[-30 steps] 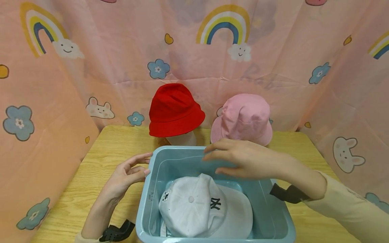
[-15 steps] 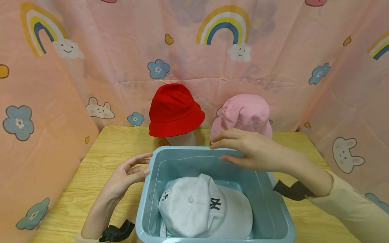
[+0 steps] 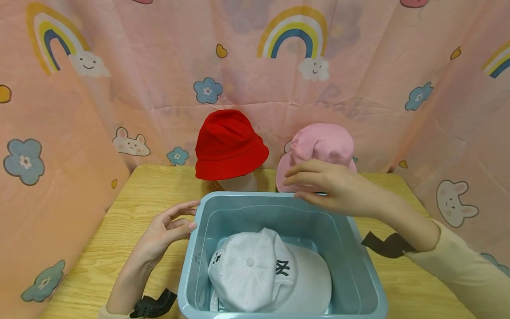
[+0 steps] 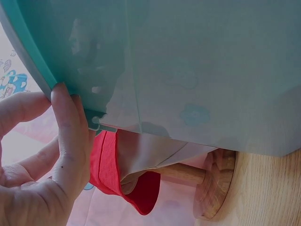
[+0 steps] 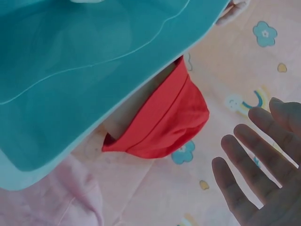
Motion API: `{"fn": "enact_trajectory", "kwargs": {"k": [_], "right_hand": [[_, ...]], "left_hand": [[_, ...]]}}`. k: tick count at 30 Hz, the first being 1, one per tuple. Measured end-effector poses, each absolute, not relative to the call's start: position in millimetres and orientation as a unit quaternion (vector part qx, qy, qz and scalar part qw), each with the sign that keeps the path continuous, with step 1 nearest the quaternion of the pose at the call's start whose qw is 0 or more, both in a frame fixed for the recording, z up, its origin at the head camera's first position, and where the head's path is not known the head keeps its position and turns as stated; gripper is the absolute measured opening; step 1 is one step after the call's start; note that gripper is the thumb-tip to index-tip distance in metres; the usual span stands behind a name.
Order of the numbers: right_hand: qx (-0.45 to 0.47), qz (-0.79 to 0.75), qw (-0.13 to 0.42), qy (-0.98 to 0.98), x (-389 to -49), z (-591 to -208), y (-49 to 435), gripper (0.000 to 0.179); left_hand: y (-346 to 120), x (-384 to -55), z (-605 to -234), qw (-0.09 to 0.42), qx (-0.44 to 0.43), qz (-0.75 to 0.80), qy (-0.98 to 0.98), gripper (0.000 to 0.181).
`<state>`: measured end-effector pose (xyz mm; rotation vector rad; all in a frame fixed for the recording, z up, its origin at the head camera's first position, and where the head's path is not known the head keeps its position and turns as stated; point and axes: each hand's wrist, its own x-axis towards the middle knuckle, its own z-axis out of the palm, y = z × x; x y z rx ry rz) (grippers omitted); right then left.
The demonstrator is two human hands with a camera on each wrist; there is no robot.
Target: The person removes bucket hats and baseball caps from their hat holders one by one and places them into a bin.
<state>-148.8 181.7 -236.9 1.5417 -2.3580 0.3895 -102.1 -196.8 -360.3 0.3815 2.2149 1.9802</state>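
Note:
A light-blue plastic bin (image 3: 255,215) stands at the front of the table, with a white baseball cap (image 3: 251,266) lying inside, its brim to the right and a dark logo on its front. My left hand (image 3: 161,232) touches the bin's left side with loosely bent fingers; the left wrist view has its fingertips (image 4: 61,94) against the rim. Above the bin's far right rim hovers my right hand (image 3: 336,188), fingers spread and holding nothing. Behind it is a pink hat (image 3: 322,141), its lower front partly hidden. The right wrist view also shows the hand's loose fingers (image 5: 244,162).
At the back, left of the pink hat, a red bucket hat (image 3: 229,150) sits on a pale head form with a wooden stand (image 4: 218,183). Pink patterned cloth (image 3: 159,88) hangs around the back and sides of the wooden table (image 3: 159,184).
My right hand has moved back and slightly right, from over the bin's inside to its far rim in front of the pink hat. The left hand, bin and white cap stay put.

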Motion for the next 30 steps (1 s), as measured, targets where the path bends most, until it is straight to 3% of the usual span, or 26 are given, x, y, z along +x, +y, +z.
{"fn": "enact_trajectory", "kwargs": {"k": [10, 30], "right_hand": [[0.494, 0.143, 0.157, -0.843, -155.9, -234.7, 190.5, 0.041], [0.472, 0.156, 0.187, -0.847, -182.5, -239.0, 205.1, 0.039]], "left_hand": [[-197.5, -101.9, -361.2, 0.078, 0.124, 0.661, 0.736, 0.049], [-197.2, -102.7, -361.1, 0.081, 0.122, 0.663, 0.734, 0.049]]}}
